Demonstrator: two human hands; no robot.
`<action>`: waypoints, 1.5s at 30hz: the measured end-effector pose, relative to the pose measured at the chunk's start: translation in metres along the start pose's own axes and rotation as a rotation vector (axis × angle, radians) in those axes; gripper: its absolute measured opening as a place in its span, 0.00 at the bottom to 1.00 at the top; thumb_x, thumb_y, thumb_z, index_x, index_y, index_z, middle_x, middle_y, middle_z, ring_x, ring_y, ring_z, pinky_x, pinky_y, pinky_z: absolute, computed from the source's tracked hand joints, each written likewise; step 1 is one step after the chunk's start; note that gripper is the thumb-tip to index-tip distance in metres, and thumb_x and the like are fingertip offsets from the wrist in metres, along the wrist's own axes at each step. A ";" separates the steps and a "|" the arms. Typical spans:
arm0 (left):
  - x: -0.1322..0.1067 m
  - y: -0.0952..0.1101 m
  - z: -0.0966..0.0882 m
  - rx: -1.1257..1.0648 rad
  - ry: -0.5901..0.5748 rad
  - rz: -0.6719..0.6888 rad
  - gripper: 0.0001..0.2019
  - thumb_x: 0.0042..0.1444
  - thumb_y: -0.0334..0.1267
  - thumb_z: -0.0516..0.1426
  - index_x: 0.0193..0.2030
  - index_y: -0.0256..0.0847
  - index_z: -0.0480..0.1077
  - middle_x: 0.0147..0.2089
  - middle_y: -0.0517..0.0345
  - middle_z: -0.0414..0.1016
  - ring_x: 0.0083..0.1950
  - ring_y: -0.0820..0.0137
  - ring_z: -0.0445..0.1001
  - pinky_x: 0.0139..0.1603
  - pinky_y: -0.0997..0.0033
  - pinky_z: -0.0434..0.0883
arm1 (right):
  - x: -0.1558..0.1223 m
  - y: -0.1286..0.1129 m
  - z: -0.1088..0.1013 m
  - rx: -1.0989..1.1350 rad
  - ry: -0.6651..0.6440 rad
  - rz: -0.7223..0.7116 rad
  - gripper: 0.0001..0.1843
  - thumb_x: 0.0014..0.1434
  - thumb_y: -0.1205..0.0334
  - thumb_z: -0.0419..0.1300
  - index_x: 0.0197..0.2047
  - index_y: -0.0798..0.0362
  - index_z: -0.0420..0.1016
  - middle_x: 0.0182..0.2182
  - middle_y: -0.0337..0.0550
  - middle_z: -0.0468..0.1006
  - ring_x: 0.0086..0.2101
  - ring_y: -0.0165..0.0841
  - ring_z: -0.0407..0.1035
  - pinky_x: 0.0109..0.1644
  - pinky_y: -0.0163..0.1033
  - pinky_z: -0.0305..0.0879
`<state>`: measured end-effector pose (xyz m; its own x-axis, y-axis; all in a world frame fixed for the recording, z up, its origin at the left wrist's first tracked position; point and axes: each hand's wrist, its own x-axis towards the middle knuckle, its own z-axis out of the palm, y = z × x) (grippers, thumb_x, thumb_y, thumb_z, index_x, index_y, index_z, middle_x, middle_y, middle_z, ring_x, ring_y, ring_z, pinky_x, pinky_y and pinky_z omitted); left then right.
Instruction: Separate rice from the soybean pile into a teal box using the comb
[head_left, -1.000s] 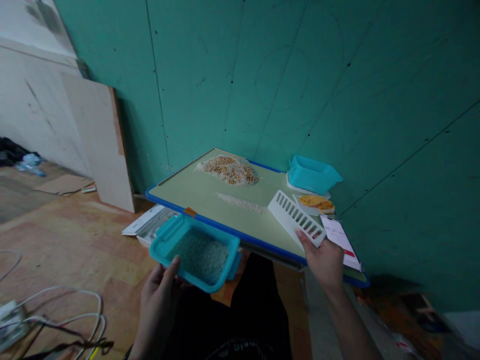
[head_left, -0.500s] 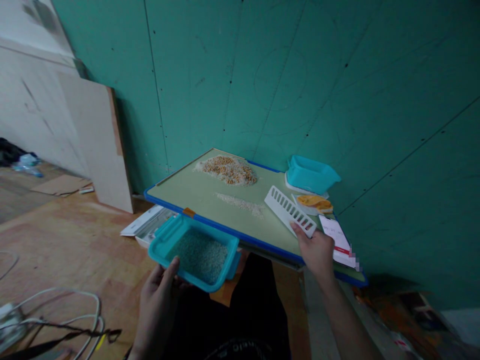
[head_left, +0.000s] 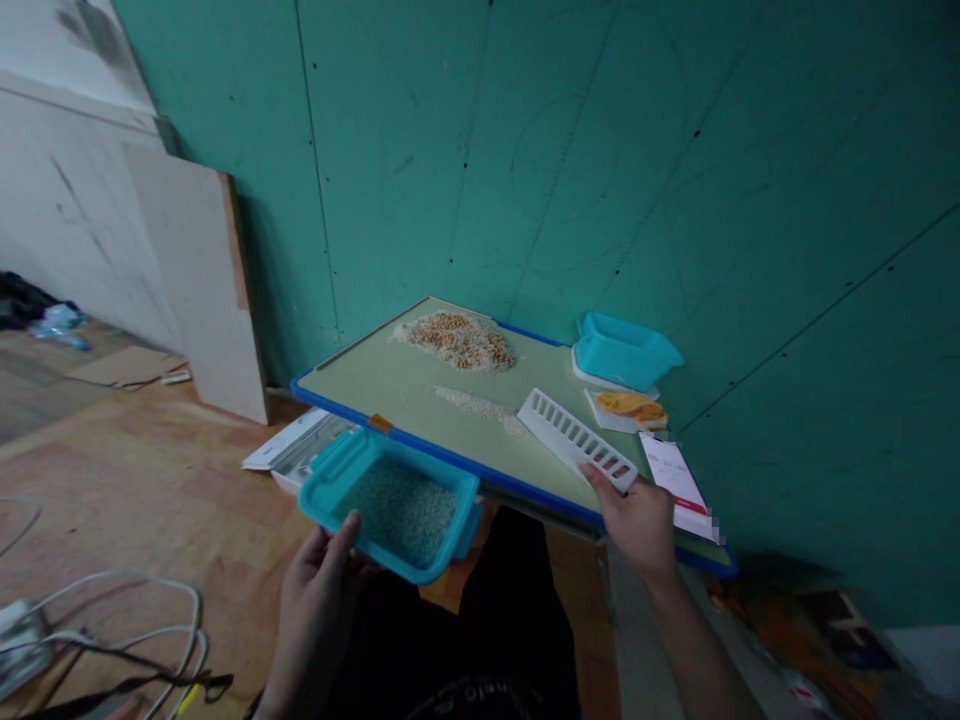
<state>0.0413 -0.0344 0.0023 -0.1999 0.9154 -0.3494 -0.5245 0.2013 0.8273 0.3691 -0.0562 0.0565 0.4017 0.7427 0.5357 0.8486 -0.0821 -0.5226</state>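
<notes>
My left hand (head_left: pixel 319 585) holds a teal plastic box (head_left: pixel 390 500) with white rice grains in it, just below the front edge of a green board with a blue rim (head_left: pixel 420 440). My right hand (head_left: pixel 637 520) grips the near end of a white slotted plastic strip (head_left: pixel 577 440), which lies low on the board next to a thin line of white rice (head_left: pixel 484 407). A heap of mixed yellow and white grains (head_left: pixel 459 340) lies at the board's far side.
A second teal box (head_left: pixel 624 350) on a white lid, a small tray of yellow grains (head_left: pixel 631 406) and a white card (head_left: pixel 675 480) sit at the board's right. Behind is a teal wall. White cables (head_left: pixel 112 620) lie on the wooden floor at left; a white tray (head_left: pixel 296 450) lies under the board.
My right hand has lowered the slotted strip and slid its far end left, up to the line of rice. The teal box in my left hand has stayed put.
</notes>
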 end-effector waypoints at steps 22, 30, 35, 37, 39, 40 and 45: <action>0.012 -0.012 -0.007 0.001 -0.011 0.022 0.24 0.36 0.53 0.74 0.32 0.40 0.74 0.21 0.65 0.73 0.22 0.72 0.71 0.23 0.76 0.73 | 0.000 -0.035 0.028 0.156 -0.043 -0.167 0.18 0.62 0.47 0.62 0.33 0.52 0.85 0.32 0.49 0.86 0.33 0.45 0.82 0.36 0.40 0.76; 0.015 -0.017 -0.011 -0.017 -0.030 0.028 0.23 0.39 0.54 0.73 0.31 0.41 0.72 0.20 0.66 0.71 0.21 0.73 0.72 0.22 0.77 0.71 | 0.011 -0.074 0.070 0.172 -0.057 -0.263 0.19 0.65 0.51 0.60 0.32 0.53 0.84 0.31 0.54 0.85 0.31 0.43 0.82 0.33 0.37 0.73; 0.015 -0.015 -0.010 -0.023 -0.059 0.018 0.23 0.39 0.54 0.73 0.32 0.41 0.72 0.19 0.67 0.70 0.20 0.73 0.72 0.23 0.76 0.72 | 0.018 -0.095 0.094 0.113 -0.055 -0.344 0.18 0.66 0.53 0.59 0.31 0.54 0.84 0.29 0.55 0.85 0.30 0.42 0.82 0.34 0.36 0.71; 0.015 -0.014 -0.009 -0.031 -0.055 0.009 0.24 0.38 0.54 0.74 0.34 0.41 0.73 0.19 0.67 0.71 0.20 0.72 0.72 0.23 0.76 0.72 | 0.022 -0.101 0.101 0.105 -0.070 -0.377 0.18 0.66 0.54 0.59 0.30 0.54 0.83 0.28 0.55 0.84 0.30 0.42 0.81 0.34 0.35 0.71; 0.015 -0.013 -0.007 -0.025 -0.035 0.006 0.25 0.36 0.54 0.74 0.34 0.41 0.73 0.19 0.67 0.71 0.19 0.72 0.72 0.22 0.76 0.72 | 0.026 -0.107 0.106 0.131 -0.096 -0.400 0.18 0.66 0.55 0.59 0.30 0.54 0.83 0.28 0.54 0.84 0.30 0.42 0.81 0.35 0.36 0.71; 0.015 -0.012 -0.007 -0.020 -0.028 0.009 0.25 0.35 0.54 0.74 0.33 0.41 0.73 0.19 0.67 0.71 0.19 0.72 0.72 0.21 0.76 0.71 | 0.028 -0.108 0.108 0.160 -0.112 -0.404 0.17 0.66 0.55 0.59 0.30 0.53 0.83 0.29 0.54 0.85 0.31 0.41 0.81 0.35 0.36 0.72; 0.017 -0.016 -0.010 -0.002 -0.030 0.028 0.23 0.38 0.54 0.73 0.32 0.41 0.73 0.19 0.65 0.72 0.19 0.71 0.73 0.21 0.75 0.71 | 0.036 -0.104 0.113 0.372 -0.209 -0.363 0.12 0.63 0.56 0.63 0.34 0.52 0.84 0.33 0.50 0.86 0.33 0.41 0.81 0.38 0.39 0.74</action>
<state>0.0376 -0.0252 -0.0211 -0.1894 0.9308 -0.3125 -0.5204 0.1747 0.8359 0.2562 0.0542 0.0551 -0.0028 0.7987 0.6017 0.7259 0.4155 -0.5482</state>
